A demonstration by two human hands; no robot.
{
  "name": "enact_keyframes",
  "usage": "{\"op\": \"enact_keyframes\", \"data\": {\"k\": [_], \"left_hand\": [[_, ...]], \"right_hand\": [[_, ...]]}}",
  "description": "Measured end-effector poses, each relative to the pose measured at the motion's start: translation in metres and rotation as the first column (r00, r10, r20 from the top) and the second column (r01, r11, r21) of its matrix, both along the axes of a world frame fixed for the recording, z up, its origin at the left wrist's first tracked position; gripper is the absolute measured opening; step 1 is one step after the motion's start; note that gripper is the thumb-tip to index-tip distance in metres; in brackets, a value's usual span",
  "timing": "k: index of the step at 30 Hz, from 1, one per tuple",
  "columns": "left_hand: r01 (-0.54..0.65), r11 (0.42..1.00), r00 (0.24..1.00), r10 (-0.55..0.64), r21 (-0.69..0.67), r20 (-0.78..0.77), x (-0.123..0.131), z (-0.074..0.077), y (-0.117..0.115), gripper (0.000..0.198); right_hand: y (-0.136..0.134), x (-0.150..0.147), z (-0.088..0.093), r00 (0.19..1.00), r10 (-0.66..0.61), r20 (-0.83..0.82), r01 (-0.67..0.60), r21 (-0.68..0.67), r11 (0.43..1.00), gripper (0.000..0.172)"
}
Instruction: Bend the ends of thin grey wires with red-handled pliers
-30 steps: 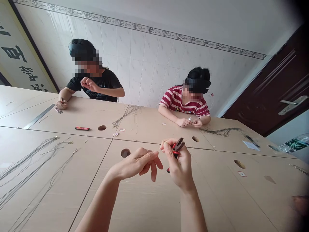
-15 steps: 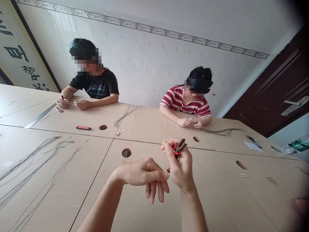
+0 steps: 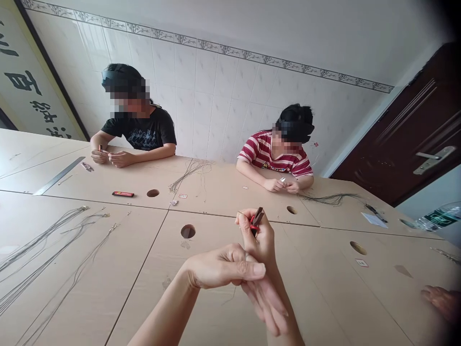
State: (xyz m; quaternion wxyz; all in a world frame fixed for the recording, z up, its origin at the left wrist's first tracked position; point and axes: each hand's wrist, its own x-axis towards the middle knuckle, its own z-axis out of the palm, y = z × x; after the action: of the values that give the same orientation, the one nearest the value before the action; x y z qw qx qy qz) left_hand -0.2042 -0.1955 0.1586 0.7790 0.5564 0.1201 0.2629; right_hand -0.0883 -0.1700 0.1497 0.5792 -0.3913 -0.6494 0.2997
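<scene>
My right hand (image 3: 260, 239) is raised over the tan table (image 3: 201, 288) and closed round small red-handled pliers (image 3: 256, 220), jaws pointing up. A thin wire end shows at its fingertips. My left hand (image 3: 234, 271) sits just in front of the right wrist, thumb pressed along the forefinger, the other fingers hanging down and blurred. It pinches a thin wire that is hard to see; a fine strand trails below it.
Bundles of thin wires (image 3: 46, 245) lie at the left, more wires (image 3: 190, 170) at mid table and wires (image 3: 333, 197) at right. Round holes (image 3: 188, 231) dot the tabletop. Two people sit opposite. A metal ruler (image 3: 59, 175), red box (image 3: 123, 194), water bottle (image 3: 437, 217) and another person's hand (image 3: 441, 300) are nearby.
My left hand has moved right and nearer, now overlapping my right wrist. The right hand turned the pliers more upright. The person in black lowered a hand to the table.
</scene>
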Motion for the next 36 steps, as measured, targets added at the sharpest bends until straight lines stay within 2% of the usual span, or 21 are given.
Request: {"op": "enact_keyframes", "data": {"k": [3, 5, 7, 8, 9, 11, 13, 14, 16, 18, 21, 23, 25, 27, 31, 34, 36], "left_hand": [[0.007, 1.000, 0.994, -0.008, 0.010, 0.105, -0.005, 0.005, 0.000, 0.056], [0.036, 0.999, 0.978, -0.028, -0.032, 0.209, -0.011, 0.007, 0.001, 0.054], [-0.023, 0.992, 0.941, 0.062, -0.123, 0.332, -0.017, 0.010, 0.000, 0.048], [-0.110, 0.975, 0.907, 0.178, -0.193, 0.382, -0.019, 0.013, -0.001, 0.045], [-0.223, 0.933, 0.853, 0.327, -0.281, 0.408, -0.021, 0.016, -0.002, 0.042], [-0.448, 0.769, 0.681, 0.624, -0.456, 0.383, -0.024, 0.024, -0.003, 0.041], [-0.587, 0.582, 0.493, 0.808, -0.563, 0.322, -0.025, 0.033, -0.004, 0.039], [-0.619, 0.519, 0.424, 0.852, -0.589, 0.305, -0.026, 0.037, -0.003, 0.039], [-0.630, 0.456, 0.332, 0.890, -0.629, 0.313, -0.026, 0.044, -0.002, 0.042], [-0.585, 0.447, 0.278, 0.894, -0.677, 0.350, -0.026, 0.048, -0.001, 0.045], [-0.539, 0.430, 0.257, 0.903, -0.724, 0.346, -0.025, 0.048, 0.000, 0.044], [-0.581, 0.375, 0.261, 0.926, -0.722, 0.271, -0.024, 0.045, 0.001, 0.040], [-0.657, 0.328, 0.272, 0.943, -0.679, 0.191, -0.021, 0.041, 0.002, 0.033], [-0.751, 0.336, 0.293, 0.941, -0.568, 0.170, -0.019, 0.036, 0.002, 0.024], [-0.916, 0.375, 0.359, 0.925, -0.143, 0.126, -0.014, 0.029, 0.002, 0.016], [-0.911, 0.378, 0.383, 0.924, 0.165, -0.004, -0.013, 0.029, 0.000, 0.021], [-0.876, 0.378, 0.380, 0.923, 0.299, -0.054, -0.013, 0.030, -0.002, 0.024]], "right_hand": [[0.001, 0.001, -0.002, 0.999, 0.000, -0.044, -0.002, -0.050, 0.999, 0.019], [0.000, 0.000, -0.001, 0.998, 0.013, -0.058, -0.017, -0.082, 0.996, 0.018], [-0.001, -0.001, 0.001, 0.997, 0.035, -0.063, -0.042, -0.108, 0.993, 0.020], [-0.002, -0.002, 0.003, 0.997, 0.047, -0.064, -0.055, -0.117, 0.992, 0.021], [-0.003, -0.002, 0.004, 0.996, 0.057, -0.066, -0.064, -0.120, 0.991, 0.022], [-0.006, -0.004, 0.007, 0.996, 0.065, -0.064, -0.072, -0.112, 0.991, 0.023], [-0.008, -0.006, 0.008, 0.996, 0.061, -0.061, -0.066, -0.087, 0.994, 0.022], [-0.009, -0.007, 0.008, 0.996, 0.061, -0.061, -0.065, -0.072, 0.995, 0.022], [-0.010, -0.008, 0.007, 0.995, 0.080, -0.059, -0.083, -0.049, 0.995, 0.020], [-0.011, -0.009, 0.006, 0.993, 0.111, -0.047, -0.112, -0.027, 0.993, 0.017], [-0.012, -0.010, 0.004, 0.990, 0.143, -0.008, -0.143, 0.011, 0.990, 0.014], [-0.013, -0.010, 0.004, 0.990, 0.141, 0.028, -0.142, 0.034, 0.989, 0.013], [-0.014, -0.010, 0.003, 0.991, 0.123, 0.060, -0.126, 0.053, 0.991, 0.013], [-0.015, -0.009, 0.004, 0.992, 0.099, 0.084, -0.105, 0.074, 0.992, 0.011], [-0.013, -0.010, 0.005, 0.990, 0.063, 0.124, -0.079, 0.126, 0.989, 0.009], [-0.010, -0.010, 0.006, 0.991, 0.065, 0.116, -0.083, 0.157, 0.984, 0.010], [-0.009, -0.009, 0.006, 0.992, 0.066, 0.109, -0.082, 0.157, 0.984, 0.010]]}}
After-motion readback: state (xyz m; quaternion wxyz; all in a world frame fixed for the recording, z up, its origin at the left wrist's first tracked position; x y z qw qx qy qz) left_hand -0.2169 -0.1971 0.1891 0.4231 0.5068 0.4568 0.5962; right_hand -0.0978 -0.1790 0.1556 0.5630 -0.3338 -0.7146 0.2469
